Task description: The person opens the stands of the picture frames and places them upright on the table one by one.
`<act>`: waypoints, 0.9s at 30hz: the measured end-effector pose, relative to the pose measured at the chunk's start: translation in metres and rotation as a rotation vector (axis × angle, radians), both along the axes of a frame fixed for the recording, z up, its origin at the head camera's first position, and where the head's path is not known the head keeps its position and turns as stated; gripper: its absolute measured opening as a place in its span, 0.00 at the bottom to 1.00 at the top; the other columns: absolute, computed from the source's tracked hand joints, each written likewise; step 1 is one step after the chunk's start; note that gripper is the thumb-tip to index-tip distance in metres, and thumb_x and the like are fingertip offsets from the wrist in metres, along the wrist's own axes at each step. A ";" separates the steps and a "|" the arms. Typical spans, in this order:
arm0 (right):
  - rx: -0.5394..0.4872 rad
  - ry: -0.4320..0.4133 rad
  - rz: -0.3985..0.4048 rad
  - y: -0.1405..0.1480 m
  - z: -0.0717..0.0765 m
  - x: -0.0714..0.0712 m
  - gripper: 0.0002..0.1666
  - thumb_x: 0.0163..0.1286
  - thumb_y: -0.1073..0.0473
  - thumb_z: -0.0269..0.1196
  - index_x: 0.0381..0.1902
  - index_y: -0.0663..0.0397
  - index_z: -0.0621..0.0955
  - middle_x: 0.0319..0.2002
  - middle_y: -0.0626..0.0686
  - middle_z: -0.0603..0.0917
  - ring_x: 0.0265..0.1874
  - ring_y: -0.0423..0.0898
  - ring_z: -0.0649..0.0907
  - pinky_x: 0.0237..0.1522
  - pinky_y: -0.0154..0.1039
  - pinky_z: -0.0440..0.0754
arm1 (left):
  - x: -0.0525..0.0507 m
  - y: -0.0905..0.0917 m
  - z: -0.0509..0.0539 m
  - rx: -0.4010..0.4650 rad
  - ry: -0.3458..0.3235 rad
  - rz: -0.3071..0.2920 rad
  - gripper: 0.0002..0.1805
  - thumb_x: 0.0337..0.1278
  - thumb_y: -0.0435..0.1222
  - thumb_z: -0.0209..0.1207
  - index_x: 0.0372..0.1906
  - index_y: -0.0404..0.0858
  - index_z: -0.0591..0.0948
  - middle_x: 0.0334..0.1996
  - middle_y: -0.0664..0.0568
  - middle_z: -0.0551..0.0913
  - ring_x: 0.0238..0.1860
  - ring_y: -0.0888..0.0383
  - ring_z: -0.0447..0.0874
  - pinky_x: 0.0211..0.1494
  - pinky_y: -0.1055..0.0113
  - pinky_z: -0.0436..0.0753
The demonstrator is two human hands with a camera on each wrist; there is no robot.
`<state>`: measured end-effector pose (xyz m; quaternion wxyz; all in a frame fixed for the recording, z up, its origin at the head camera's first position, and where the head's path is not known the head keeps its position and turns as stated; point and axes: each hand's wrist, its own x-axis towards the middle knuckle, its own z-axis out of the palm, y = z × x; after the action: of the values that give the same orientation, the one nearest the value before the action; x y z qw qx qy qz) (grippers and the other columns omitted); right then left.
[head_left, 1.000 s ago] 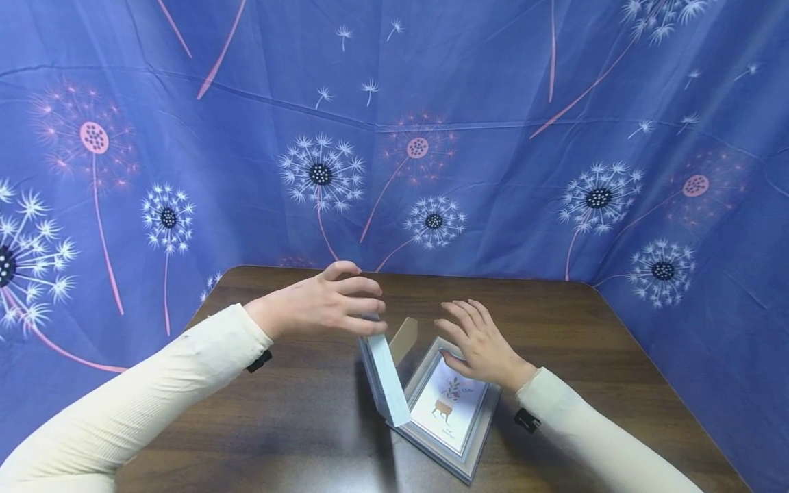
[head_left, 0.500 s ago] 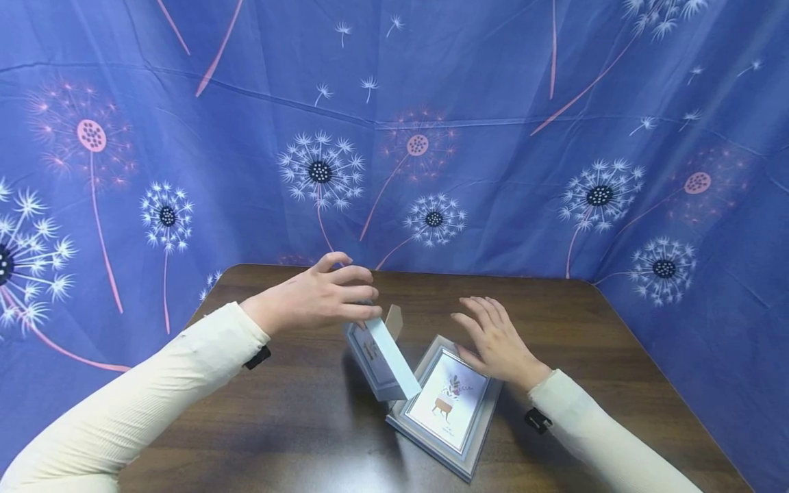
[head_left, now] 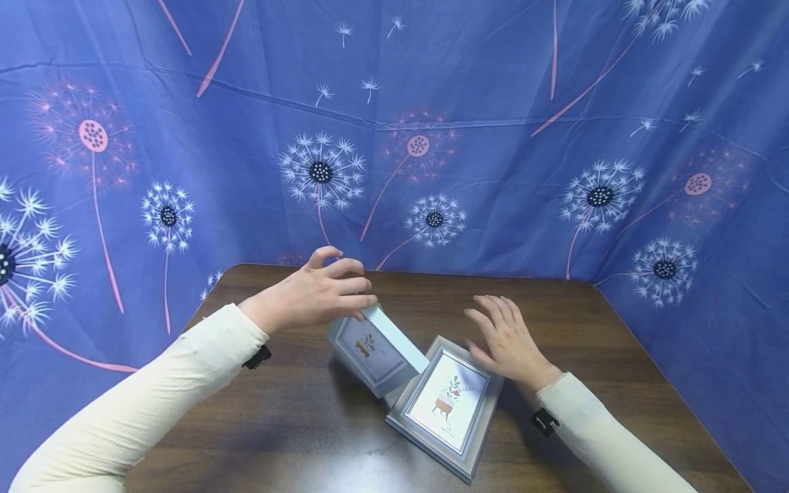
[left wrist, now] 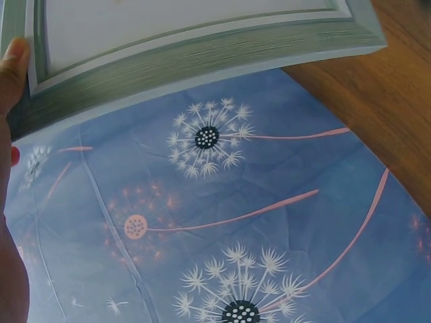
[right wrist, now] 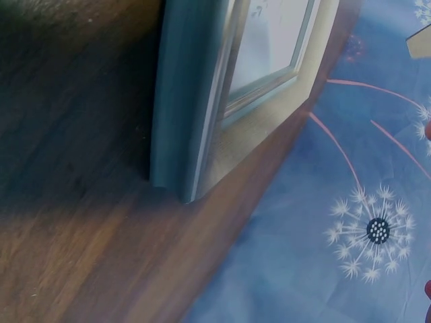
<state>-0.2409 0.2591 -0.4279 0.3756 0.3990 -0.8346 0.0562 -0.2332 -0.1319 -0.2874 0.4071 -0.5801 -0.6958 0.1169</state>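
Note:
My left hand [head_left: 311,291] grips the top edge of a pale blue picture frame [head_left: 401,339], which is tilted with its picture side facing left and front. In the left wrist view a thumb lies on the corner of this held frame [left wrist: 168,67]. A second frame [head_left: 431,448], with a plant picture under glass, lies face up on the table; the held frame's lower right corner overlaps its left side. My right hand [head_left: 511,342] hovers by the lying frame's upper right corner, fingers apart and holding nothing. The right wrist view shows the lying frame [right wrist: 249,141] close up.
A brown wooden table [head_left: 277,424] is under both frames. Behind it and at both sides hangs a blue cloth [head_left: 505,226] with dandelion prints. In the right wrist view a tan piece [right wrist: 420,43] shows at the right edge.
The held frame has moved left and turned, so its picture shows more, and its tan stand has gone from the head view. My right hand has drawn back to the right.

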 end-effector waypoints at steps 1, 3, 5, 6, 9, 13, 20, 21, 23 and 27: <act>0.000 0.001 -0.005 0.001 0.000 0.000 0.30 0.70 0.43 0.50 0.57 0.60 0.73 0.59 0.68 0.72 0.58 0.66 0.69 0.59 0.64 0.62 | 0.000 0.000 -0.001 0.014 -0.005 0.003 0.16 0.56 0.52 0.63 0.48 0.54 0.82 0.42 0.62 0.80 0.53 0.54 0.73 0.58 0.48 0.63; -0.001 0.008 -0.012 0.003 -0.002 0.000 0.30 0.69 0.43 0.50 0.57 0.61 0.73 0.58 0.68 0.72 0.57 0.66 0.70 0.59 0.64 0.63 | -0.001 0.000 -0.003 0.043 -0.020 0.006 0.16 0.57 0.52 0.62 0.48 0.53 0.82 0.42 0.62 0.80 0.53 0.54 0.73 0.58 0.47 0.61; -0.003 0.012 -0.019 0.005 -0.003 -0.001 0.30 0.69 0.43 0.50 0.56 0.61 0.73 0.58 0.68 0.72 0.57 0.67 0.70 0.58 0.64 0.62 | -0.002 -0.001 -0.005 0.073 -0.042 0.004 0.17 0.54 0.51 0.66 0.48 0.51 0.82 0.42 0.61 0.80 0.52 0.54 0.73 0.58 0.46 0.60; -0.005 0.015 -0.022 0.006 -0.004 -0.001 0.30 0.69 0.43 0.50 0.57 0.61 0.73 0.58 0.68 0.72 0.56 0.67 0.70 0.58 0.64 0.62 | -0.002 -0.001 -0.006 0.089 -0.054 0.003 0.18 0.52 0.50 0.68 0.47 0.51 0.82 0.42 0.61 0.80 0.52 0.54 0.73 0.58 0.46 0.60; -0.014 0.019 -0.034 0.009 -0.005 -0.001 0.30 0.69 0.42 0.49 0.56 0.61 0.73 0.57 0.68 0.73 0.56 0.66 0.71 0.58 0.65 0.62 | -0.005 -0.002 -0.009 0.140 -0.091 0.006 0.21 0.47 0.48 0.72 0.47 0.49 0.81 0.41 0.60 0.80 0.50 0.52 0.73 0.56 0.45 0.59; -0.022 0.016 -0.048 0.013 -0.006 -0.001 0.30 0.69 0.42 0.48 0.57 0.60 0.73 0.57 0.67 0.72 0.56 0.67 0.71 0.58 0.65 0.62 | -0.008 -0.004 -0.012 0.216 -0.139 0.006 0.18 0.51 0.46 0.69 0.46 0.47 0.82 0.40 0.58 0.81 0.49 0.50 0.74 0.55 0.43 0.58; -0.036 0.026 -0.063 0.017 -0.008 -0.001 0.30 0.67 0.44 0.50 0.56 0.61 0.73 0.56 0.68 0.72 0.55 0.68 0.71 0.56 0.66 0.62 | -0.014 -0.004 -0.016 0.335 -0.233 -0.021 0.22 0.75 0.53 0.45 0.43 0.43 0.83 0.37 0.55 0.82 0.47 0.47 0.73 0.55 0.38 0.56; -0.036 0.023 -0.065 0.017 -0.008 -0.001 0.30 0.67 0.44 0.50 0.56 0.61 0.73 0.56 0.68 0.72 0.55 0.68 0.71 0.56 0.66 0.62 | -0.015 -0.004 -0.017 0.349 -0.239 -0.024 0.24 0.76 0.53 0.42 0.43 0.42 0.83 0.37 0.55 0.82 0.47 0.46 0.73 0.55 0.38 0.56; -0.039 0.020 -0.072 0.018 -0.009 -0.001 0.30 0.67 0.44 0.49 0.56 0.61 0.73 0.57 0.69 0.72 0.55 0.68 0.71 0.56 0.66 0.63 | -0.016 -0.004 -0.018 0.374 -0.247 -0.029 0.26 0.77 0.54 0.40 0.42 0.42 0.83 0.36 0.54 0.82 0.47 0.46 0.73 0.55 0.38 0.56; -0.047 0.009 -0.091 0.019 -0.009 0.000 0.30 0.65 0.45 0.51 0.56 0.61 0.73 0.57 0.69 0.72 0.55 0.68 0.71 0.56 0.67 0.63 | -0.016 -0.003 -0.021 0.418 -0.265 -0.014 0.26 0.77 0.54 0.40 0.42 0.41 0.83 0.36 0.53 0.82 0.48 0.45 0.72 0.55 0.36 0.54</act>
<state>-0.2412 0.2779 -0.4365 0.3907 0.3517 -0.8488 0.0571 -0.2488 -0.1353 -0.3086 0.4241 -0.4984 -0.7482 -0.1096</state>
